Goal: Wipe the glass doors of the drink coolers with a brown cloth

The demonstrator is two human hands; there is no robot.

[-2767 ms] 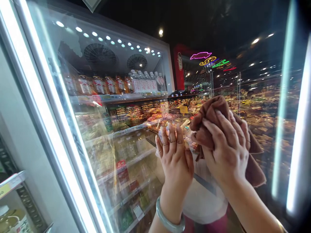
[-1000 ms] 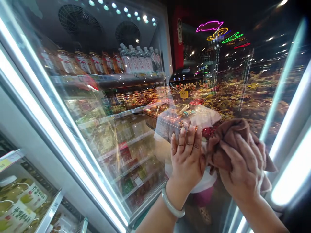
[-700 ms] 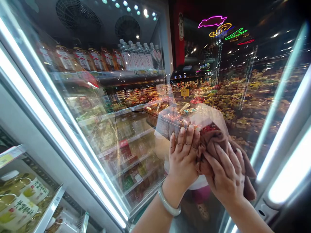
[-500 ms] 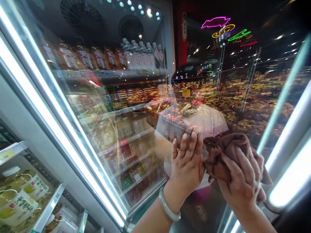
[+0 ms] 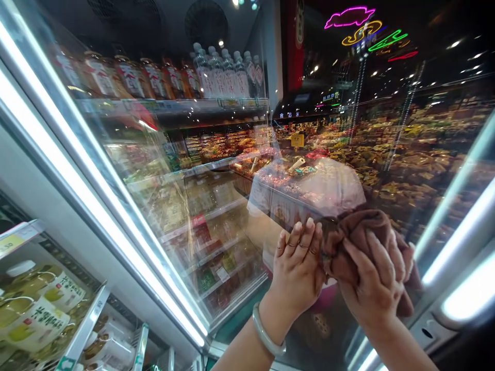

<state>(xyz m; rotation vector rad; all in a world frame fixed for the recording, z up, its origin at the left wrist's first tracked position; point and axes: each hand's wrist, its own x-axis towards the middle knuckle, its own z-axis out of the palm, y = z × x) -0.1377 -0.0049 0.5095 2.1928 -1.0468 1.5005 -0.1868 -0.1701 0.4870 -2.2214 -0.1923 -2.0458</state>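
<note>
Around the left wrist, nearest, a pale bangle (image 5: 266, 332). Just past it, a left hand (image 5: 297, 273) opened flat against or very near the glass pane (image 5: 240, 206), fingers straight and almost together, without anything visible in its hold (hard to confirm contact, with the palm hidden). Alongside, a right hand (image 5: 381, 281) with fingers half bent over a bunched brown cloth (image 5: 369, 221).

Possible trouble from here: loose folds slipping out, through uneven pressure on the wad; smears on the pane, from bare left fingertips; a bangle knock, from dropping the wrist too close.

As for the cloth: mostly under the right fingers, spilling past them above and on the outer side, and just beside the left thumb (impossible to tell whether touching).

Farther off, at lower left, labelled bottles (image 5: 36, 322); past the pane, clear bottles (image 5: 228, 80); farthest, among reflections, neon outlines (image 5: 389, 41).
</note>
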